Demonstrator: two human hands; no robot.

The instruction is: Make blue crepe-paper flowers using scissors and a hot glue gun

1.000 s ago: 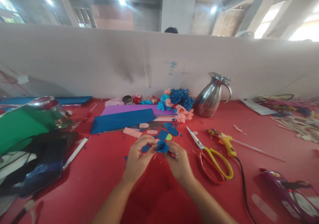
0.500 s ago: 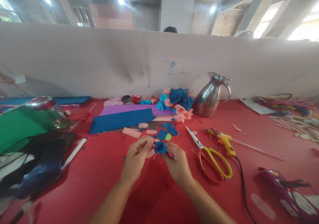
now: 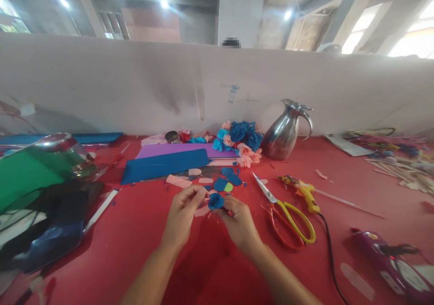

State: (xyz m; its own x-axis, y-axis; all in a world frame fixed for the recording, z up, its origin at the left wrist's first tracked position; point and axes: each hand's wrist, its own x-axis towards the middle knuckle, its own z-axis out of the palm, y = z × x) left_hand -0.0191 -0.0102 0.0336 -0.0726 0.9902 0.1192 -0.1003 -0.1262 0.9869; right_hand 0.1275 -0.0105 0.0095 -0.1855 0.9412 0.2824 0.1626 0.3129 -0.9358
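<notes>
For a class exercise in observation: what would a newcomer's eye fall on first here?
Probably the small blue flower near the centre, in the fingers of the right hand, with the left hand close beside it. Behind, near the pale partition, a shiny metal jug stands beside a bunch of blue and pink flowers. Right of the hands, red-and-yellow-handled scissors lie beside a yellow glue gun.
</notes>
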